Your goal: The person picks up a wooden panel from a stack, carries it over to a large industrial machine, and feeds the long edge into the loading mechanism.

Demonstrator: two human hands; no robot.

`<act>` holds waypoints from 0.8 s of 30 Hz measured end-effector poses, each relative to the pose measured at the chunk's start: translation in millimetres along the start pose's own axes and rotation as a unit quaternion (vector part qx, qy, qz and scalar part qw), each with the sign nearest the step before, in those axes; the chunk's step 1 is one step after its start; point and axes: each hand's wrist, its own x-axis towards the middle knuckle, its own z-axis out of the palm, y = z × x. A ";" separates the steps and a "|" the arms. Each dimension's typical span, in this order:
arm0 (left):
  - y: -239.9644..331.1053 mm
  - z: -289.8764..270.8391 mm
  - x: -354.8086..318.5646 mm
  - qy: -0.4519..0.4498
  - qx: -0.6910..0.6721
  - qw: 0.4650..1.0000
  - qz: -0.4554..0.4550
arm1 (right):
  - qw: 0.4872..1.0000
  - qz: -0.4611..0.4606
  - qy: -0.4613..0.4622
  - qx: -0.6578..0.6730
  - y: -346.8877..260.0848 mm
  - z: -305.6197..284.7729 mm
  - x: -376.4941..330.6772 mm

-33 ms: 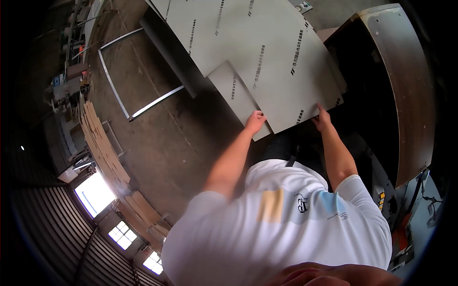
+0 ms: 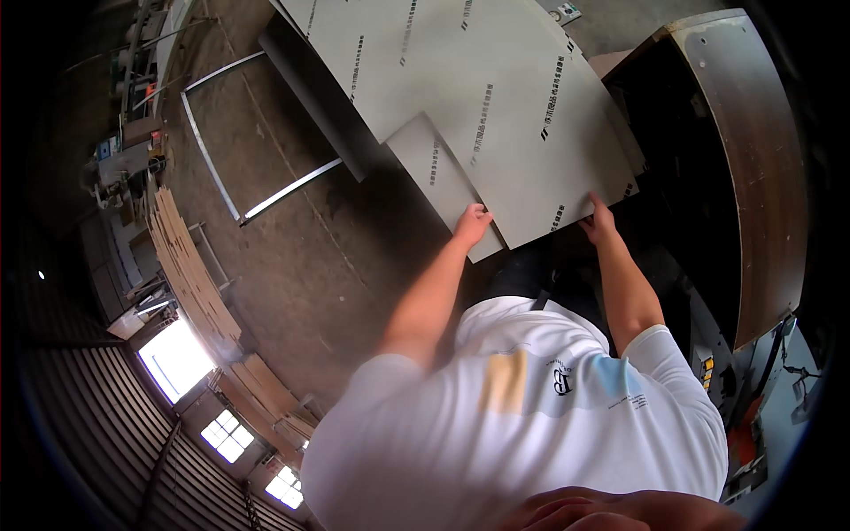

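A large pale grey panel (image 2: 518, 133) with rows of dark print stretches away from me, its near corner close to my waist. Along its left side, near me, sits a narrow panel (image 2: 421, 164) of the same finish; I cannot tell which lies higher. My left hand (image 2: 473, 225) is closed over the narrow panel, with bent fingers meeting the seam between the two. On the right, my right hand (image 2: 600, 221) grips the large panel's near edge, thumb on top and the other fingers partly hidden below.
A metal frame (image 2: 292, 188) lies on the concrete floor at the left. Long boards (image 2: 188, 265) are stacked farther left. Close by on the right stands a big brown curved-looking panel or cabinet side (image 2: 753, 177). Another sheet's dark edge (image 2: 310, 97) shows beneath the large panel.
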 end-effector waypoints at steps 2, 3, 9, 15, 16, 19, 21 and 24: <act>-14.2 -0.8 16.3 0.014 -0.008 1.000 -0.013 | 1.000 0.014 0.018 -0.018 0.7 -2.8 12.8; -20.1 -3.2 19.3 0.008 -0.005 1.000 -0.010 | 0.999 0.012 0.016 -0.030 10.6 -10.3 18.9; 18.9 0.2 30.4 -0.014 -0.157 0.978 -0.139 | 0.997 -0.030 0.051 -0.048 5.8 -10.9 -24.3; 71.4 13.0 -12.9 0.061 -0.426 0.898 -0.089 | 0.998 -0.052 0.004 -0.030 -5.6 -22.8 -76.7; 76.4 11.8 -22.6 0.074 -0.433 0.895 -0.074 | 0.998 -0.049 -0.011 -0.031 -8.0 -24.0 -83.7; 108.6 0.9 -56.7 0.081 -0.425 0.900 -0.047 | 0.996 -0.084 -0.008 -0.011 -22.0 -14.3 -136.6; 131.0 -7.1 -79.8 0.072 -0.405 0.911 -0.028 | 0.994 -0.097 -0.027 -0.030 -27.3 -25.4 -152.2; 147.3 -12.0 -101.1 0.077 -0.430 0.899 0.020 | 0.987 -0.137 -0.074 -0.033 -45.7 -25.3 -194.3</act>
